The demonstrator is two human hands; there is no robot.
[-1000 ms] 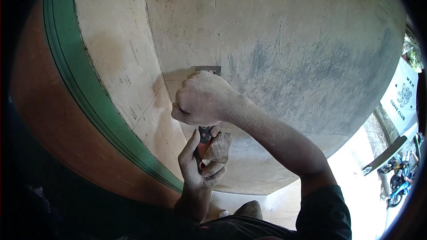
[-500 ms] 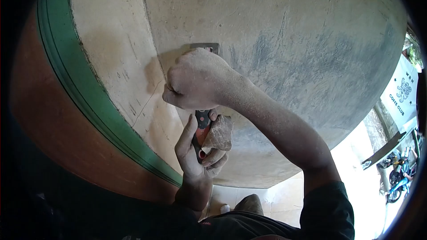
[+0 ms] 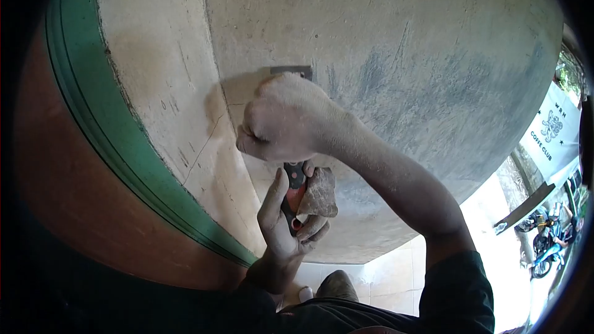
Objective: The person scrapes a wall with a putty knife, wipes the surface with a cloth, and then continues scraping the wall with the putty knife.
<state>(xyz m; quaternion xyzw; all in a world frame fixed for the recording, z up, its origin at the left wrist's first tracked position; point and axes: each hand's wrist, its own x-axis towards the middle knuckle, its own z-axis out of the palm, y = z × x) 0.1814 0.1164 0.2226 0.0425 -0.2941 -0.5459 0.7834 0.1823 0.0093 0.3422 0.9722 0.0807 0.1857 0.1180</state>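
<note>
A scraper with a black and red handle (image 3: 297,195) stands upright in my grip, its flat metal blade (image 3: 278,70) against the wall (image 3: 371,18). My right hand (image 3: 284,117) is closed in a dusty fist around the upper part of the tool and hides it there. Lower down, my left hand (image 3: 281,226) cradles the handle's end between thumb and fingers. Pinched in that same hand, beside the handle, is a folded, worn piece that looks like sandpaper (image 3: 318,193).
Left of the hands, a wall corner with a crack meets a green frame (image 3: 80,86) and a brown surface (image 3: 55,142). Grey patches mark the wall's right side. Below are floor tiles (image 3: 390,272); far right hang a banner (image 3: 550,127) and parked motorcycles (image 3: 544,244).
Both hands and the scraper sit slightly farther right and lower in the view. The camera view has also shifted a little. The grip of each hand looks the same.
</note>
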